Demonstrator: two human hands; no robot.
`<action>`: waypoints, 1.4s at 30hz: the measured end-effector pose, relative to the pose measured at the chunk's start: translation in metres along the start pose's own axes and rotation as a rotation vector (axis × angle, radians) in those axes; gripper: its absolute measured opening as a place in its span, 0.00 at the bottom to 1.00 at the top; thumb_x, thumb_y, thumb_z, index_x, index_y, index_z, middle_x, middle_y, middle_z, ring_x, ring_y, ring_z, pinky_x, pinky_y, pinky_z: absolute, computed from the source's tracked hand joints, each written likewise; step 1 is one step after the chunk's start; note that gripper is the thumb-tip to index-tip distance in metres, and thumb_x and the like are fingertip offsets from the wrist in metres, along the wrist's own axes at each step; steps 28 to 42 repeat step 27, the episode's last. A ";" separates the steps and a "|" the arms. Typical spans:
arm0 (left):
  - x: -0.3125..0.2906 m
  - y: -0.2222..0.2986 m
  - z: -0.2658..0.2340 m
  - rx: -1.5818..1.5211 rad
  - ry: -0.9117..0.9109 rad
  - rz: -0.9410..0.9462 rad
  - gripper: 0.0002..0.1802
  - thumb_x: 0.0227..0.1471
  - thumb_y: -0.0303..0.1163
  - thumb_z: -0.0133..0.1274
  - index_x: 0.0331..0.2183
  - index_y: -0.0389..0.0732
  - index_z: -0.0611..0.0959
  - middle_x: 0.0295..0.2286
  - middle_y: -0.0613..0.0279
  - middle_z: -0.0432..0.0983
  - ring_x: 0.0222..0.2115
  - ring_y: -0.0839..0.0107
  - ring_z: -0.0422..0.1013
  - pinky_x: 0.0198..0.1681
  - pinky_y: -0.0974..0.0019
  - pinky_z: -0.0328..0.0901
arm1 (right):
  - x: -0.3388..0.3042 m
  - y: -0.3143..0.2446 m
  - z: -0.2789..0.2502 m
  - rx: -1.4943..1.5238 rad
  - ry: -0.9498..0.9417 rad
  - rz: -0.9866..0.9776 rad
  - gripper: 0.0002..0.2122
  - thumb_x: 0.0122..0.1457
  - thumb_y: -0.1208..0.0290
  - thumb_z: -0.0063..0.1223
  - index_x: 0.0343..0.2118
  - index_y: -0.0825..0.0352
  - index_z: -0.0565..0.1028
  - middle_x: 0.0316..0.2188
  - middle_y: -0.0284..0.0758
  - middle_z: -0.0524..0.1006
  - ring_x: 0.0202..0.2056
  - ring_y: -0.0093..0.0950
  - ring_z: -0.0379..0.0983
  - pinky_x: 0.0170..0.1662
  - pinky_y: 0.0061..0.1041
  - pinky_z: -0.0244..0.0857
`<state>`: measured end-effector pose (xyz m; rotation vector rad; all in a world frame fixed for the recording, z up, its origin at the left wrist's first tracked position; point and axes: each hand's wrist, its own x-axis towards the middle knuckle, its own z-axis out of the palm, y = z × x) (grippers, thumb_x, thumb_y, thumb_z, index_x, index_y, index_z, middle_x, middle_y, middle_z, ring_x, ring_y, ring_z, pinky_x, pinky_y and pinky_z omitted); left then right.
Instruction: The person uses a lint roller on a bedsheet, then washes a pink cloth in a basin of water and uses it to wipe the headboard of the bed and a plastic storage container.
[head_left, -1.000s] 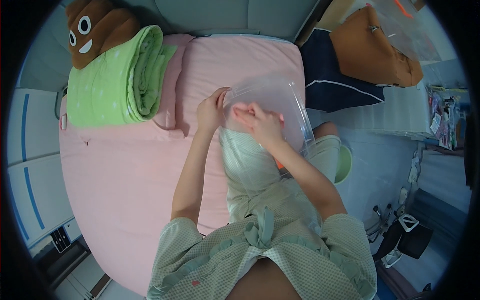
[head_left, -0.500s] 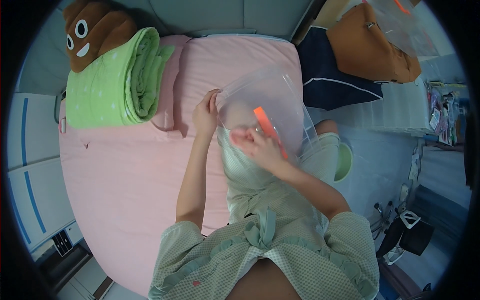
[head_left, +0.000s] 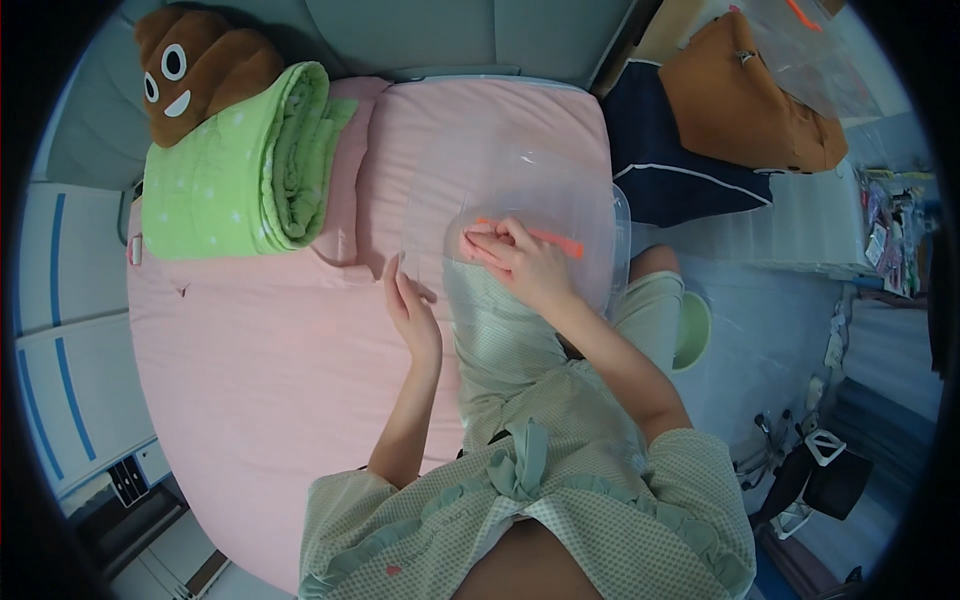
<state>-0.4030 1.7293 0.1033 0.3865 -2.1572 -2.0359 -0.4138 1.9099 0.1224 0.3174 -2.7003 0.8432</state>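
Note:
A clear plastic lid-like piece (head_left: 535, 185) with an orange handle strip (head_left: 560, 243) lies across my lap, partly over the pink bed. My right hand (head_left: 518, 262) is closed on a small pink cloth-like piece (head_left: 474, 240), pressed to the plastic by the strip's left end; its exact kind is hard to make out. The hand covers part of the strip. My left hand (head_left: 408, 308) is open at the plastic's near left side, fingers stretched and palm facing it. I cannot tell whether its fingertips touch the edge.
A folded green quilt (head_left: 225, 200) and a brown plush (head_left: 205, 75) sit at the bed's far left. To the far right are a navy cushion (head_left: 675, 160) and a brown bag (head_left: 750, 105). A green bin (head_left: 692, 330) stands beside my leg on the right.
The plastic piece has turned, so the orange strip lies flatter across it. My left hand has let go of its edge and moved nearer to me. The right hand keeps the pink piece.

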 end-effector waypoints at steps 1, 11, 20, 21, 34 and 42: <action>-0.010 0.001 -0.002 -0.001 -0.001 -0.002 0.19 0.62 0.34 0.35 0.51 0.35 0.69 0.16 0.71 0.62 0.17 0.83 0.58 0.20 0.76 0.52 | -0.003 0.001 0.002 -0.011 -0.030 0.011 0.17 0.47 0.68 0.58 0.43 0.48 0.76 0.35 0.26 0.69 0.24 0.28 0.74 0.23 0.30 0.71; 0.050 0.005 -0.034 0.027 -0.344 -0.259 0.20 0.58 0.39 0.44 0.49 0.40 0.65 0.31 0.63 0.74 0.29 0.76 0.70 0.28 0.73 0.62 | -0.012 0.002 0.012 0.044 -0.071 -0.126 0.16 0.43 0.63 0.61 0.39 0.49 0.78 0.32 0.26 0.69 0.27 0.25 0.74 0.28 0.32 0.72; 0.118 0.029 0.021 0.255 -0.520 -0.011 0.19 0.61 0.34 0.38 0.51 0.37 0.68 0.11 0.64 0.67 0.10 0.78 0.63 0.13 0.74 0.57 | -0.007 -0.001 0.008 0.061 0.052 -0.077 0.17 0.44 0.65 0.61 0.40 0.49 0.78 0.32 0.25 0.71 0.28 0.24 0.75 0.28 0.30 0.70; 0.111 0.035 0.023 0.257 -0.505 0.021 0.18 0.61 0.32 0.36 0.51 0.36 0.68 0.11 0.65 0.65 0.09 0.79 0.62 0.13 0.74 0.57 | -0.005 0.005 0.003 0.081 0.115 0.025 0.16 0.44 0.65 0.61 0.40 0.50 0.78 0.33 0.26 0.72 0.29 0.25 0.75 0.29 0.31 0.71; 0.063 0.027 0.014 0.223 -0.439 -0.007 0.21 0.62 0.31 0.34 0.55 0.37 0.65 0.09 0.66 0.63 0.09 0.79 0.61 0.13 0.74 0.58 | 0.011 0.027 -0.019 0.015 0.073 0.225 0.16 0.47 0.67 0.60 0.42 0.50 0.78 0.37 0.33 0.72 0.31 0.32 0.76 0.31 0.32 0.71; 0.063 0.027 0.014 0.223 -0.439 -0.007 0.21 0.62 0.31 0.34 0.55 0.37 0.65 0.09 0.66 0.63 0.09 0.79 0.61 0.13 0.74 0.58 | 0.011 0.027 -0.019 0.015 0.073 0.225 0.16 0.47 0.67 0.60 0.42 0.50 0.78 0.37 0.33 0.72 0.31 0.32 0.76 0.31 0.32 0.71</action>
